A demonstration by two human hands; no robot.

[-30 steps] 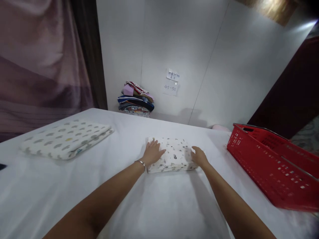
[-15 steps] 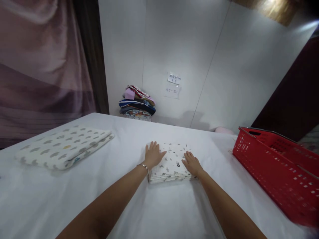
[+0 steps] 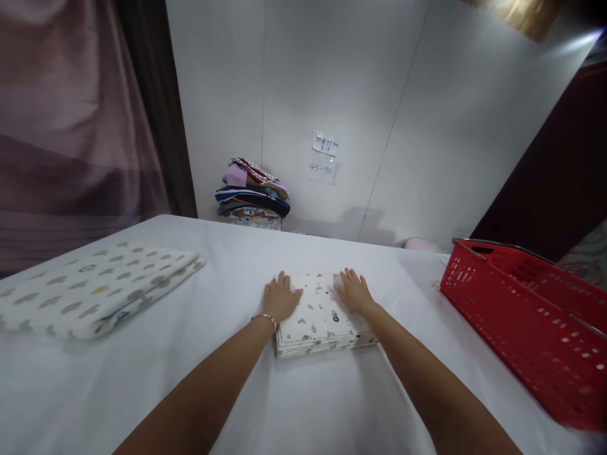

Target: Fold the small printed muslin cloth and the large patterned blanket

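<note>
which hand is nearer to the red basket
Right: the right hand is at the right side of the small folded cloth, toward the red basket; the left hand is at the cloth's left edge, farther away.

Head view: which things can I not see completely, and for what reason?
All in the head view:
Small folded cloth: parts covered by the left grip and right grip.
Large folded cloth: part cut off by the left edge.
Red basket: cut off by the right edge.
Upper paper note: writing too small and blurred.
Pink thing: lower part hidden behind the table.
</note>
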